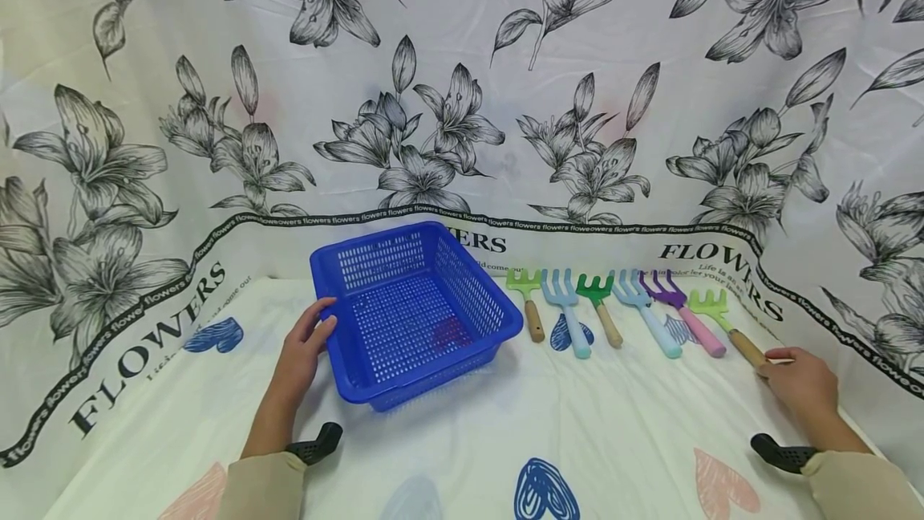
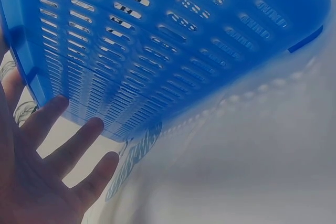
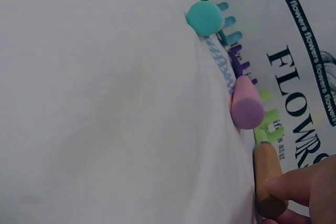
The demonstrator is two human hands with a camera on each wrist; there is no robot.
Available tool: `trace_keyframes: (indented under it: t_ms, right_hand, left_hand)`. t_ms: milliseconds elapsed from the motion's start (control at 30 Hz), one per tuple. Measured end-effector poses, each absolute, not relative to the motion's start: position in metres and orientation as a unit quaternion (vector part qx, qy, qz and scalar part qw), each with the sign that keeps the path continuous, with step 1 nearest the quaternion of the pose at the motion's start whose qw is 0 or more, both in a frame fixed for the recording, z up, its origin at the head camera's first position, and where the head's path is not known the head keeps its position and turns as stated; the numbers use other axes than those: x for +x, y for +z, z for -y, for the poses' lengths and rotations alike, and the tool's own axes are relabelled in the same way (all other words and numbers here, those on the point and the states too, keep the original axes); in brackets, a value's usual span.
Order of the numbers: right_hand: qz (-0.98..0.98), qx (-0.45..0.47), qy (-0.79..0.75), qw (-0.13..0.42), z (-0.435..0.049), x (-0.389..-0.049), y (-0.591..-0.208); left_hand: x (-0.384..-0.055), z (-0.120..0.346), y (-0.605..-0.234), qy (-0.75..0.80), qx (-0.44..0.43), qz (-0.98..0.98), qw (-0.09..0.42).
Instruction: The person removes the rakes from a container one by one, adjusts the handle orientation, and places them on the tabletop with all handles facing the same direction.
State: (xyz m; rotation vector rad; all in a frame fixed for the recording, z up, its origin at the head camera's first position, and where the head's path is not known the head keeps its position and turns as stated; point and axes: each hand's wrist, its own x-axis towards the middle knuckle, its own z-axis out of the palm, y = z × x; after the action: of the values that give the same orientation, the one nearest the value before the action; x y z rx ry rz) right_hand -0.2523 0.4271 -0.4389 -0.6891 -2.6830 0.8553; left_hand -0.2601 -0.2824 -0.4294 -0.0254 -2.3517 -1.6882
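Note:
A blue plastic basket with slotted walls stands left of centre. At its left rim, my left hand holds the edge between thumb and forefinger. The left wrist view shows the other fingers spread beside the slotted wall. Far right, my right hand pinches the wooden handle of a light green hand rake, close to the handle's end. In the right wrist view the thumb lies on top of that wooden handle. A purple hand rake with a pink handle lies just left of it.
Between basket and right hand lie more hand rakes in a row: a light green one, a light blue one, a dark green one and another light blue one. Behind them rises a flower-printed curtain; a white heart-printed cloth covers the table.

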Motion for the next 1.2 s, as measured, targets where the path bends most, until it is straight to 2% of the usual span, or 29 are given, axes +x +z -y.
trace_keyframes:
  t_ms: [700, 800, 1000, 1200]
  right_hand:
    - [0.916, -0.228, 0.311, 0.113, -0.42, -0.229, -0.424]
    - [0.933, -0.19, 0.283, 0.116, -0.414, -0.224, -0.42]
    - [0.963, -0.053, 0.219, 0.147, -0.399, -0.219, -0.414]
    - [0.963, 0.045, 0.212, 0.159, -0.384, -0.217, -0.42]
  left_hand:
    - [-0.255, 0.28, -0.426, -0.593, -0.005, 0.797, 0.115]
    - [-0.254, 0.28, -0.426, -0.593, 0.007, 0.798, 0.112]
    - [-0.254, 0.282, -0.424, -0.574, 0.026, 0.811, 0.109]
    - [-0.254, 0.285, -0.42, -0.525, 0.031, 0.844, 0.109]
